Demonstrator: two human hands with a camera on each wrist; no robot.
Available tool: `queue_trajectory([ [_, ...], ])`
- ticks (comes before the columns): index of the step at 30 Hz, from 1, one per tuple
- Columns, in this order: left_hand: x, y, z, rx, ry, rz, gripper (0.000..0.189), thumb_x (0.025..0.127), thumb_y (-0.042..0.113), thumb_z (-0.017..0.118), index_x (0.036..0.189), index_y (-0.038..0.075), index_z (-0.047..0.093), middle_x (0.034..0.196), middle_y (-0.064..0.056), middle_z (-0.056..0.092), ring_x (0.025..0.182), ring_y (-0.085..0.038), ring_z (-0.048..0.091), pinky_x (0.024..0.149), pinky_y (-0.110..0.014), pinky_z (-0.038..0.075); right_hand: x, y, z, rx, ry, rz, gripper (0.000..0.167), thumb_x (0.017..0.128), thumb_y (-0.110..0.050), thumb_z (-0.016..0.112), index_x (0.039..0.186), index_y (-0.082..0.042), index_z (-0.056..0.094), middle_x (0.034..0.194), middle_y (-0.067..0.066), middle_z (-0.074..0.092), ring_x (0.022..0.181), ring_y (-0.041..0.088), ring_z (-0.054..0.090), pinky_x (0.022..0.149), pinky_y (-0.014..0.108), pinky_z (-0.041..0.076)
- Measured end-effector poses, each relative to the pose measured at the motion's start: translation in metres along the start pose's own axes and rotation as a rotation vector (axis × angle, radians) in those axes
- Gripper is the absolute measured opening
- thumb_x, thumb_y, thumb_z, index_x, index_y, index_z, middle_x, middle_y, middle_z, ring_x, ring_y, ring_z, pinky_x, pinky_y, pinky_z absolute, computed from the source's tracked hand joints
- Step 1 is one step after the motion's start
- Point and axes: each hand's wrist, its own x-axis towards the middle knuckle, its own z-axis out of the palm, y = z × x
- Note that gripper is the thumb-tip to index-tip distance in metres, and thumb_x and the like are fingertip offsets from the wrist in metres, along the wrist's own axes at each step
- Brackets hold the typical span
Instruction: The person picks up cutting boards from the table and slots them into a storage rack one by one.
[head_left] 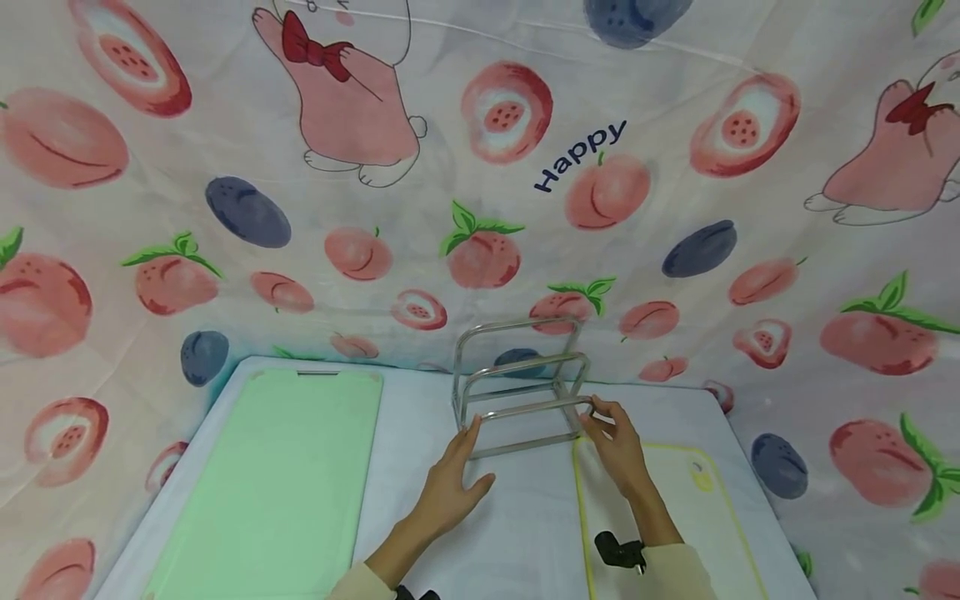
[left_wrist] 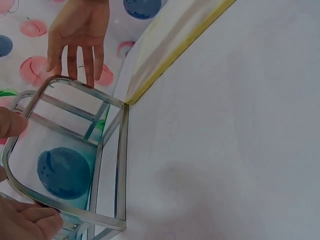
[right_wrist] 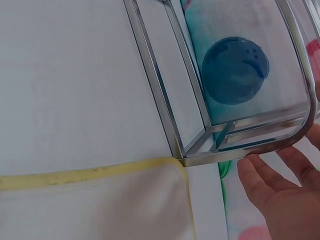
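At the far side of the white table (head_left: 525, 525), close to the fruit-print cloth (head_left: 420, 200), a metal rack (head_left: 534, 408) with three hoops, one behind another, stands between two boards. A person works on it from the near side, one hand at each side.

Left hand (head_left: 442, 492): fingers extended, tips at the left front corner of the rack. Thumb spread away from them; hand not closed around the metal.

Right hand (head_left: 618, 442): at the right front corner. Wrist views show its fingers nearly straight, touching the outer side of the front hoop. Cannot tell whether the thumb also bears on the metal.

Green board (head_left: 285, 483): lies flat to the left, well apart from the rack. Dark slot near its far edge.

White board (head_left: 701, 533) with yellow rim: lies flat to the right, partly beneath the right forearm in the head view. Its far left corner meets the rack's base, or nearly so; contact cannot be judged.

Also noted: pale sleeves (head_left: 678, 573) on both arms and a black device (head_left: 621, 552) at the right wrist.
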Motion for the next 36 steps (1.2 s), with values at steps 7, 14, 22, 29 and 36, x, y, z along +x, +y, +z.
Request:
queue_trajectory([
  [7, -0.011, -0.002, -0.003, 0.013, 0.009, -0.009, 0.085, 0.089, 0.023, 0.066, 0.155, 0.027, 0.012, 0.146, -0.026, 0.034, 0.119, -0.05, 0.046, 0.086, -0.073, 0.035, -0.01, -0.021, 0.008, -0.007, 0.001, -0.02, 0.041, 0.096, -0.013, 0.06, 0.129, 0.008, 0.047, 0.14, 0.022, 0.042, 0.12, 0.042, 0.048, 0.081, 0.014, 0.042],
  [14, -0.02, -0.002, -0.005, 0.006, 0.036, -0.005, 0.087, 0.086, 0.017, 0.068, 0.155, 0.027, 0.015, 0.146, -0.026, 0.035, 0.116, -0.05, 0.048, 0.085, -0.069, 0.04, -0.013, -0.023, 0.014, 0.019, -0.019, -0.03, 0.042, 0.096, -0.012, 0.059, 0.13, 0.008, 0.046, 0.138, 0.023, 0.042, 0.12, 0.042, 0.048, 0.086, 0.017, 0.044],
  [22, -0.027, -0.001, -0.007, 0.025, 0.049, -0.011, 0.088, 0.086, 0.015, 0.068, 0.155, 0.024, 0.014, 0.144, -0.028, 0.035, 0.112, -0.052, 0.05, 0.083, -0.071, 0.039, -0.006, 0.0, 0.018, 0.036, -0.037, -0.031, 0.038, 0.095, -0.015, 0.061, 0.128, 0.002, 0.05, 0.141, 0.019, 0.041, 0.121, 0.04, 0.048, 0.088, 0.022, 0.045],
  [29, -0.036, 0.001, -0.01, 0.041, 0.045, -0.024, 0.09, 0.087, 0.015, 0.067, 0.155, 0.025, 0.011, 0.143, -0.03, 0.034, 0.101, -0.05, 0.058, 0.082, -0.065, 0.044, -0.006, 0.009, 0.026, 0.058, -0.025, -0.054, 0.04, 0.094, -0.019, 0.062, 0.128, -0.001, 0.051, 0.139, 0.014, 0.044, 0.12, 0.037, 0.05, 0.089, 0.026, 0.046],
  [36, -0.044, 0.001, -0.012, 0.028, 0.081, -0.014, 0.09, 0.085, 0.012, 0.068, 0.155, 0.024, 0.012, 0.144, -0.031, 0.034, 0.105, -0.052, 0.055, 0.081, -0.065, 0.045, -0.012, -0.004, 0.03, 0.047, -0.044, -0.025, 0.04, 0.095, -0.016, 0.06, 0.13, 0.0, 0.05, 0.142, 0.016, 0.042, 0.122, 0.038, 0.049, 0.092, 0.033, 0.046],
])
